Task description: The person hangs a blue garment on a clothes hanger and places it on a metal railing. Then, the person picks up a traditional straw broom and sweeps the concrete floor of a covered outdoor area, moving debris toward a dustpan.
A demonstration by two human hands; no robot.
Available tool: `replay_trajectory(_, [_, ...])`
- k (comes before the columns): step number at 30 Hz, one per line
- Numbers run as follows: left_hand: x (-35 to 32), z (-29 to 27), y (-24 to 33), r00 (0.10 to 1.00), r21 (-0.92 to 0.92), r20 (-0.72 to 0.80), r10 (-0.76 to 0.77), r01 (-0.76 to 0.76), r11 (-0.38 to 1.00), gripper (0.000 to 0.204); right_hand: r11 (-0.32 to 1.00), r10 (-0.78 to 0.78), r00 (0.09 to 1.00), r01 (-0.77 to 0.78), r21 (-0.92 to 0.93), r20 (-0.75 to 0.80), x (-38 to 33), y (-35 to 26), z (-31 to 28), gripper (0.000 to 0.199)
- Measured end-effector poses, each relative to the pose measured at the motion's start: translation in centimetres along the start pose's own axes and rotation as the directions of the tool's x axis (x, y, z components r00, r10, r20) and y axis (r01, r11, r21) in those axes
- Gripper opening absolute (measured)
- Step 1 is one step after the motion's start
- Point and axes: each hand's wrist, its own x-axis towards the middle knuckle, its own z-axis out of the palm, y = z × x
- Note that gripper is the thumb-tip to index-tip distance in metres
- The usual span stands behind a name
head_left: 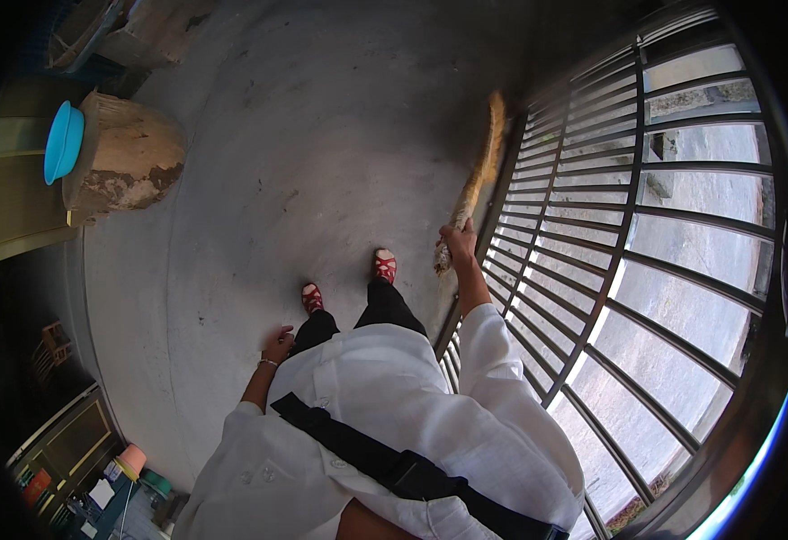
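Observation:
My right hand is closed around the lower part of a long, slightly curved yellow-brown stick. Its rough, pale, frayed-looking end sticks out just below my fist. The far end reaches forward along the foot of a metal barred gate. Whether the stick is bare wood or a bundle of fibres, I cannot tell. My left hand hangs beside my left leg with a bracelet at the wrist. Its fingers are loosely bent and apart, with nothing visible in them.
Grey concrete floor stretches ahead of my feet in red sandals. At the far left a blue basin rests against a worn brown carton-like block. Lower left, an orange pot-shaped container stands among assorted items.

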Motion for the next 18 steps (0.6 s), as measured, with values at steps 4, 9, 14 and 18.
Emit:
replay_trajectory(4, [-1.0,1.6,-4.2,0.994,0.074,-0.027,0.105,-0.103,0.992,0.032,0.981,0.195,0.979,-0.195,0.008,-0.066,-0.4,-1.1,6.7,0.049])
replay_trajectory(9, [-2.5,2.3,-3.4,0.996,0.091,-0.057,0.067,-0.062,0.994,0.03,0.98,0.142,0.954,-0.174,0.101,0.264,-2.0,-4.6,12.5,0.037])
replay_trajectory(14, [-3.5,3.2,-3.1,0.992,-0.125,-0.12,-0.037,0.022,0.992,0.029,0.941,0.137,0.82,-0.283,0.186,0.556,-0.8,-6.7,8.7,0.029])
replay_trajectory(18, [-6.0,2.9,2.1,0.974,-0.302,-0.152,-0.169,0.117,0.946,0.029,0.983,0.145,0.87,-0.182,0.034,0.471,-6.2,-3.5,7.3,0.03])
